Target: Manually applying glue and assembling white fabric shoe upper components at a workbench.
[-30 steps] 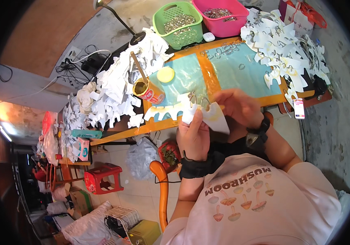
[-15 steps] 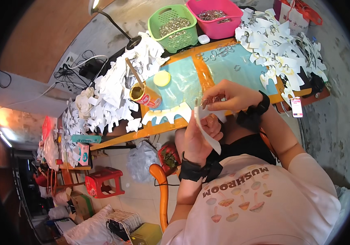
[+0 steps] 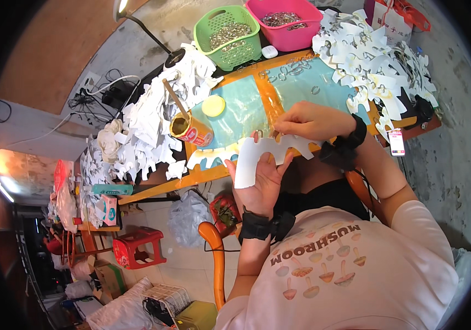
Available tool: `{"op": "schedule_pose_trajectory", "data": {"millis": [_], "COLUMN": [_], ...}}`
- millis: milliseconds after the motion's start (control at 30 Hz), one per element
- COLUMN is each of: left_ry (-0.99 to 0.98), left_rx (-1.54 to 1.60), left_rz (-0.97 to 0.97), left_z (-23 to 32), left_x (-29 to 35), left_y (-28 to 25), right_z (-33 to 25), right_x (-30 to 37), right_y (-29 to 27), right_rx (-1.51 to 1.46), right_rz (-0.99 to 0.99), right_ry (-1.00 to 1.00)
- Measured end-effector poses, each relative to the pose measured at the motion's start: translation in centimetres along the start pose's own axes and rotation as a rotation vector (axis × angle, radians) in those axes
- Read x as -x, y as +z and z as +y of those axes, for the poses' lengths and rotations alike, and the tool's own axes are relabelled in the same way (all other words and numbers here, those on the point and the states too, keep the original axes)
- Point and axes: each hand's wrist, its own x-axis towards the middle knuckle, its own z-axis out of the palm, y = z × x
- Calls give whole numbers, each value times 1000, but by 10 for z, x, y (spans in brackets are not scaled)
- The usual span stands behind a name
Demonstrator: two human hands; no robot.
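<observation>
Turned broadside, the white strip (image 3: 246,167) your left fingers (image 3: 286,163) hold needs bracing beneath your right fingers (image 3: 287,123), grasp unclear.

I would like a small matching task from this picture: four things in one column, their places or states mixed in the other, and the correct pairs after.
Things
1. left hand
2. can
3. red stool
4. green basket

Places or states
A. on the floor
B. with small metal pieces inside
C. partly covered by a white cut piece
D. with a stick leaning out

Pairs: 1-C; 2-D; 3-A; 4-B
</observation>
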Motion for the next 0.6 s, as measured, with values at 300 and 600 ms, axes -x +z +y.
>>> {"op": "schedule_pose_trajectory", "data": {"millis": [300, 600], "left_ry": [67, 63], "left_rx": [65, -4], "left_rz": [85, 59], "left_z": [-8, 1], "left_x": [3, 2], "left_y": [4, -2], "right_z": [-6, 36], "right_x": [-2, 6], "right_y": [21, 1], "right_rx": [59, -311], "right_rz": [328, 303], "right_ry": [35, 27]}}
